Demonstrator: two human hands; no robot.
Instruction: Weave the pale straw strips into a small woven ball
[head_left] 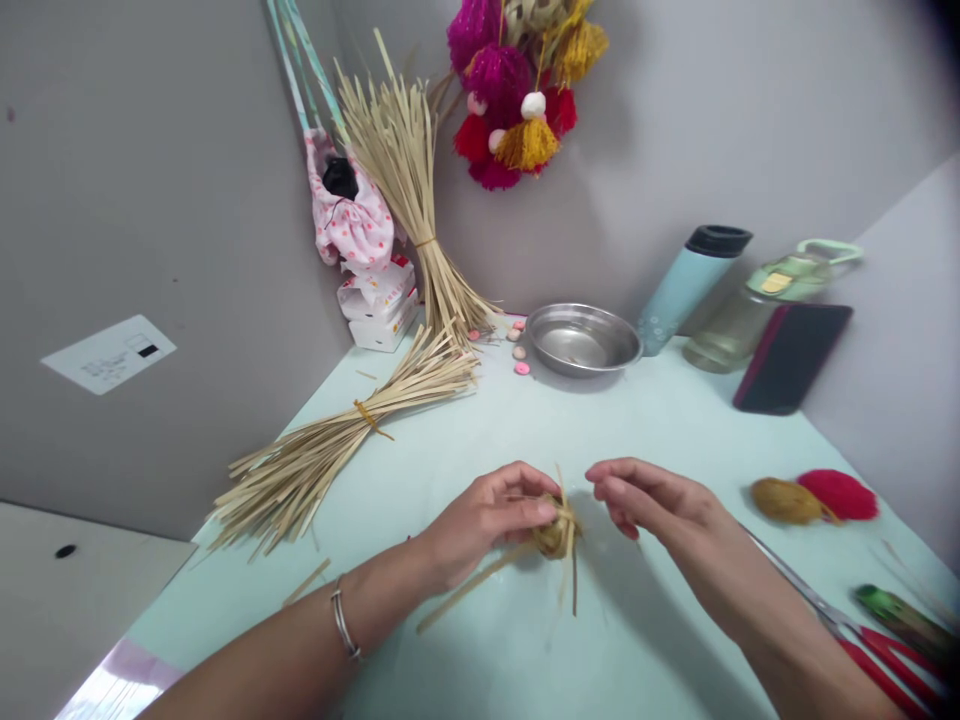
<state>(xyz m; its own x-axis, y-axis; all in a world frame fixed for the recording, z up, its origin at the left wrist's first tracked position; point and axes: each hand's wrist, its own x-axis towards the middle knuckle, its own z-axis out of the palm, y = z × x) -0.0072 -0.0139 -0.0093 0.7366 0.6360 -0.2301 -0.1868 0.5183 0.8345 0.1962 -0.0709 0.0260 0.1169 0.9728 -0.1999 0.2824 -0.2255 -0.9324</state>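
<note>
A small woven ball of pale straw strips (553,538) is held low over the table, with several loose strip ends sticking out of it. My left hand (499,515) has its thumb and fingers closed on its left side. One longer strip runs from the ball down to the left. To the right, apart from the ball, my right hand (652,500) hovers with fingers loosely bent and nothing visible in them. The undersides of its fingers are partly hidden.
Straw bundles lie at left (322,455) and lean against the back wall (420,200). Behind stand a steel bowl (585,365), blue tumbler (686,290), green bottle (724,325) and phone (791,360). Yarn (787,500) and red-handled scissors (836,615) are at right.
</note>
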